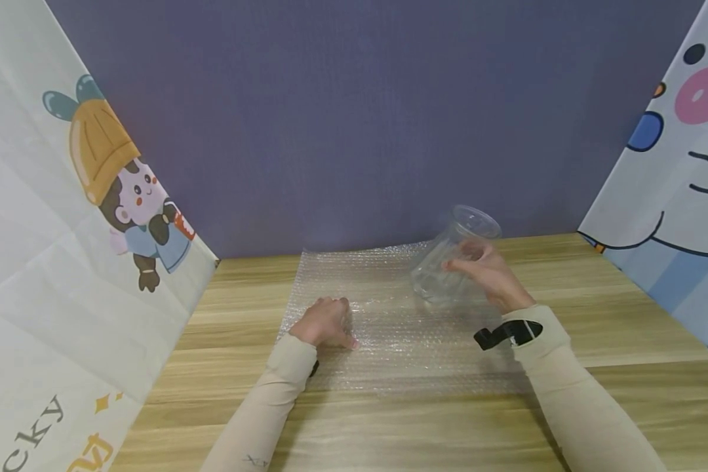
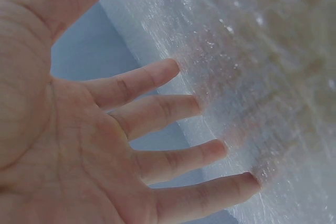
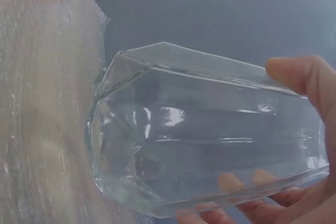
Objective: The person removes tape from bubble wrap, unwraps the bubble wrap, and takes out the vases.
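A clear, faceted glass vase leans to the right over the sheet of bubble wrap. My right hand grips it near its narrow upper part, thumb on one side and fingers round the other. In the right wrist view the vase shows its thick base turned towards the bubble wrap; whether the base touches the sheet I cannot tell. Over on the left part of the sheet, my left hand rests with spread fingertips on the bubble wrap, and its palm holds nothing.
The bubble wrap lies flat on a wood-grain table. A dark blue-grey panel rises at the back edge. Printed white sheets with cartoon figures stand at the left and right. A black strap sits on the right wrist.
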{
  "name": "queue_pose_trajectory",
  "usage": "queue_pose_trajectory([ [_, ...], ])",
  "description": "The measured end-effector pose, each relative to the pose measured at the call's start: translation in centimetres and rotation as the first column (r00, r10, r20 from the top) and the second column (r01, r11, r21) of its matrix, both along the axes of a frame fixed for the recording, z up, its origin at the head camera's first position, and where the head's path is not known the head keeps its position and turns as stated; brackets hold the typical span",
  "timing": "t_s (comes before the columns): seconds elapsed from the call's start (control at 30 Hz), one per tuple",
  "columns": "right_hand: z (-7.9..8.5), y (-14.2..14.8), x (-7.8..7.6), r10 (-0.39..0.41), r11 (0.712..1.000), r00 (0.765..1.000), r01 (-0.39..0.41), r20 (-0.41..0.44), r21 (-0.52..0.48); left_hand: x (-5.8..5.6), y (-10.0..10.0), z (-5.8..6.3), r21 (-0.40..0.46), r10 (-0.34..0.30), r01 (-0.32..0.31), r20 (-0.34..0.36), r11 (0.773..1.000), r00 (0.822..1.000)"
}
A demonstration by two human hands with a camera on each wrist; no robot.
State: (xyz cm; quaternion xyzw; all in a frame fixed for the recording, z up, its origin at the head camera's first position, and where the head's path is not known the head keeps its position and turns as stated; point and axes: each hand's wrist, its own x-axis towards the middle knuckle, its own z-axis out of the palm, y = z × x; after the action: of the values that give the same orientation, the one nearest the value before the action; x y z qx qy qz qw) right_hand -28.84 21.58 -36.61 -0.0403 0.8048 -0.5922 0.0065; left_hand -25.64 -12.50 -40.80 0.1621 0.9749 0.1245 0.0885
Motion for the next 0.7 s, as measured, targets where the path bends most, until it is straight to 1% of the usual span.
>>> queue_pose_trajectory([
  [0.1, 0.1, 0.3, -0.1, -0.009, 1.0, 1.0, 0.009, 0.0, 0.012, 0.0, 0.0, 0.0, 0.005, 0.001, -0.001, 0.001, 1.0, 1.0],
  [0.23, 0.6, 0.6, 0.1, -0.033, 0.999, 0.999, 0.033, 0.003, 0.004, 0.0, 0.0, 0.0, 0.008, 0.003, -0.003, -0.001, 1.0, 1.0],
  [0.37, 0.7, 0.9, 0.2, -0.06, 0.998, 0.998, 0.059, -0.021, -0.012, 0.0, 0.0, 0.1, 0.004, 0.003, -0.003, -0.001, 1.0, 1.0],
  [0.53, 0.7, 1.5, 0.2, -0.07, 0.997, 0.996, 0.069, -0.05, -0.018, 0.0, 0.0, 0.0, 0.005, 0.0, 0.001, -0.004, 1.0, 1.0],
  [0.7, 0.9, 2.2, 0.1, -0.08, 0.996, 0.993, 0.083, -0.082, 0.028, 0.1, 0.0, 0.0, 0.01, -0.002, 0.002, -0.004, 1.0, 1.0],
])
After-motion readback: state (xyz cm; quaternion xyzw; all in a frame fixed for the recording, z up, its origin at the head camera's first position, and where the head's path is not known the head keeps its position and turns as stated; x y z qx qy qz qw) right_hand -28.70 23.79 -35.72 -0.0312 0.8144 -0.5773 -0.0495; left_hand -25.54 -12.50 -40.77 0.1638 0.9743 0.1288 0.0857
